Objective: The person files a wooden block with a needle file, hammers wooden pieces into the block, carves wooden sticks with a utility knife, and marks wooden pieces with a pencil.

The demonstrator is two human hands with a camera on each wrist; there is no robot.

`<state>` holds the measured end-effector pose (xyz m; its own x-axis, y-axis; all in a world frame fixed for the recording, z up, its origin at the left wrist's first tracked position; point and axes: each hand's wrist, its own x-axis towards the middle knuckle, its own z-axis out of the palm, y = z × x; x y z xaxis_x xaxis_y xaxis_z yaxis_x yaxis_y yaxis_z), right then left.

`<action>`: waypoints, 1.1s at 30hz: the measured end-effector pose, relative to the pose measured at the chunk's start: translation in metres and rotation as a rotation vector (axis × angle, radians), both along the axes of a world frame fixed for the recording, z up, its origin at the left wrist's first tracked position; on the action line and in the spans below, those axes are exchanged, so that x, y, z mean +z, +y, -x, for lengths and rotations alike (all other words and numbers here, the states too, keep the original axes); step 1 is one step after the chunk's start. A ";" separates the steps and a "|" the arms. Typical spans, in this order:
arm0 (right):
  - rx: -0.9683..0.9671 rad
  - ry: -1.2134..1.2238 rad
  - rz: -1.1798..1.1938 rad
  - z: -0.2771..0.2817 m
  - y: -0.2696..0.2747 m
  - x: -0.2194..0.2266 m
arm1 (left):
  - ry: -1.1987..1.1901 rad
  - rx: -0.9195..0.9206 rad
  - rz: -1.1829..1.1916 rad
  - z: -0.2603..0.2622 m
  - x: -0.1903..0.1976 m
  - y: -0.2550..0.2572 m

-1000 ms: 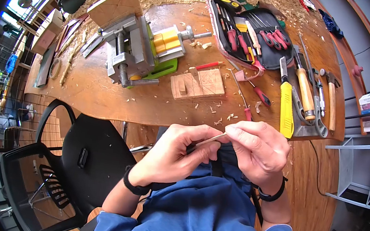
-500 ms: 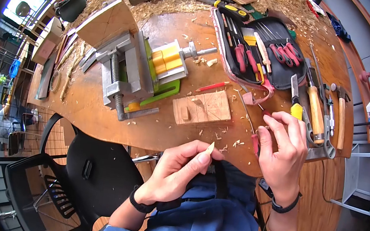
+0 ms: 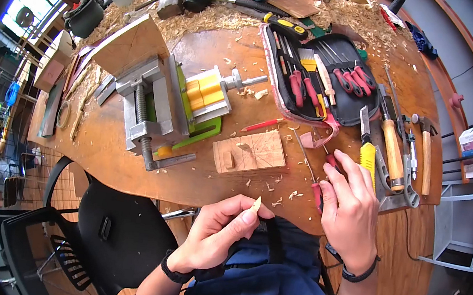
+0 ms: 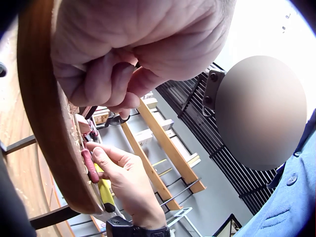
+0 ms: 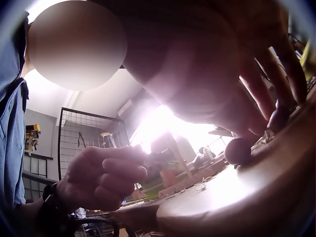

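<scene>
The wooden block with two short pegs lies on the table, and on the person's side of it is the left hand. Its thumb and forefinger pinch a small sliver of wood, whose pointed tip (pale, like a fresh shaving) sticks up past the thumb toward the block. To the right of the block, the right hand reaches over the table edge with its fingers loosely bent and its thumb apart from them. Under those fingertips is a red-and-black handle, partly covered; whether they touch it I cannot tell. A thin tool with a red handle lies between the block and that hand, its handle just beside the thumb. Left of the block stands a vise; just beyond the block lies a red pencil.
</scene>
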<state>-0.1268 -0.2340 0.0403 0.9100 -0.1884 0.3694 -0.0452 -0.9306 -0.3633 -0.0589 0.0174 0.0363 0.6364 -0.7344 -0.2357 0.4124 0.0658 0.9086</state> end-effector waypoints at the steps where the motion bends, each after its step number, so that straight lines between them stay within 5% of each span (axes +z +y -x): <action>1: -0.004 -0.004 0.003 0.001 0.000 -0.002 | 0.010 0.007 0.014 0.000 -0.001 0.000; 21: -0.224 -0.188 -0.004 0.024 -0.030 0.001 | -0.052 0.179 0.034 -0.008 0.006 0.001; 29: -0.347 0.041 -0.073 0.022 -0.037 -0.013 | -0.027 0.136 0.087 -0.006 0.016 -0.003; 33: -0.218 -0.112 -0.035 0.029 -0.031 -0.004 | -0.052 0.180 0.053 -0.005 0.014 -0.006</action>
